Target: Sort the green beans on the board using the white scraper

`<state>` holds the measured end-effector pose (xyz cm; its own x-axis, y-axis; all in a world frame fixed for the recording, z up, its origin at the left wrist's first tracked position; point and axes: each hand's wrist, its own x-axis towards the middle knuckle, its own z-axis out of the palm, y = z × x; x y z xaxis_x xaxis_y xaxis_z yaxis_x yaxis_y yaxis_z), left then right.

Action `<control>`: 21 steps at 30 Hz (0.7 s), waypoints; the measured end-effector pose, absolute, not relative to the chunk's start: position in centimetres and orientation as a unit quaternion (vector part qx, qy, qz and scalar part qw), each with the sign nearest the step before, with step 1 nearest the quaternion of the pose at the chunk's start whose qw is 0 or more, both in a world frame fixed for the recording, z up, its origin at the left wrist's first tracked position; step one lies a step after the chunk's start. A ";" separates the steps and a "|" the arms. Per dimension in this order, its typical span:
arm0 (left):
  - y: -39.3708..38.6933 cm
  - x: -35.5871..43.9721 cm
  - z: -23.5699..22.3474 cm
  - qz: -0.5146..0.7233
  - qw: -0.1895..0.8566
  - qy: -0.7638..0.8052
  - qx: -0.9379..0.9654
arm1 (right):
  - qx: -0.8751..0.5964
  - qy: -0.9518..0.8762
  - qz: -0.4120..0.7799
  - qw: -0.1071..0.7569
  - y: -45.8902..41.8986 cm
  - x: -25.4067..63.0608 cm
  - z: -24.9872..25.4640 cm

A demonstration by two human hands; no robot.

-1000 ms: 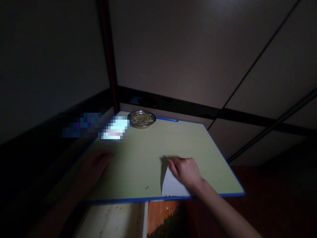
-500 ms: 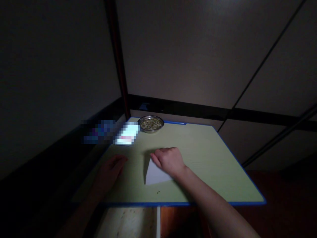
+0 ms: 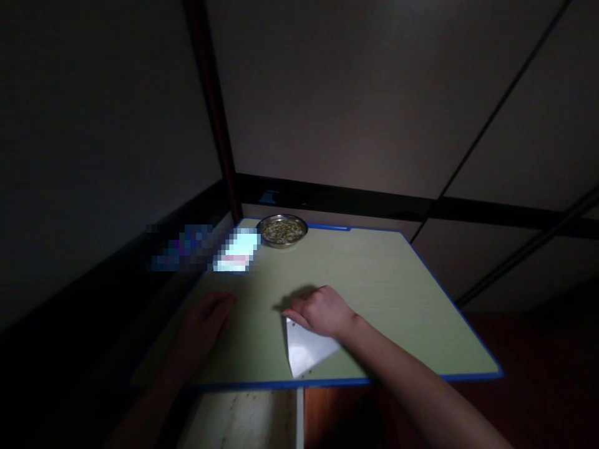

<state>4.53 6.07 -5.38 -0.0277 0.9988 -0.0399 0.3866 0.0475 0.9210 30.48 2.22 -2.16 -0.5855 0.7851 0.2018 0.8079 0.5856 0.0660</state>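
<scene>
My right hand (image 3: 322, 310) is closed on a piece of white paper (image 3: 306, 350), gripping its upper edge near the middle of the pale green table (image 3: 393, 280). The paper is tilted, and its lower corner reaches close to the table's front edge. A dark speck shows on the paper beside my thumb, and a few specks lie by its lower corner. In shadow at the left, my left hand (image 3: 208, 318) rests over the table, fingers loosely curled with a gap at the thumb; nothing shows in it.
A round metal bowl (image 3: 282, 242) of small green and whitish bits stands at the back left. Beside it lies a bright, pixelated rectangle (image 3: 238, 251). Blue edging (image 3: 435, 378) runs around the table. Below the front edge is a pale compartment (image 3: 243, 418) with specks. Walls rise behind and left.
My right hand has drawn the paper toward the table's front edge and tilted it, so its face now shows brighter, with a speck on it. My left hand has barely moved.
</scene>
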 end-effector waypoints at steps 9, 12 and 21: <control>6.3 4.4 -5.5 0.388 0.390 0.599 0.582 | -0.492 -0.866 -0.065 0.066 0.1 33.6 -2.6; 6.3 4.4 -5.5 0.388 0.390 0.600 0.580 | -0.521 -0.847 -0.072 0.071 -1.3 34.7 -2.9; 6.5 4.1 -6.4 0.374 0.375 0.599 0.601 | -0.693 -0.653 -0.020 0.306 -4.9 40.2 -0.3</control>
<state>4.15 6.48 -6.41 0.0025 1.0000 0.0013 0.4392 -0.0023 0.8984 40.21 -4.93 -0.27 0.1459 0.8928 0.4262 0.9167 0.0400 -0.3976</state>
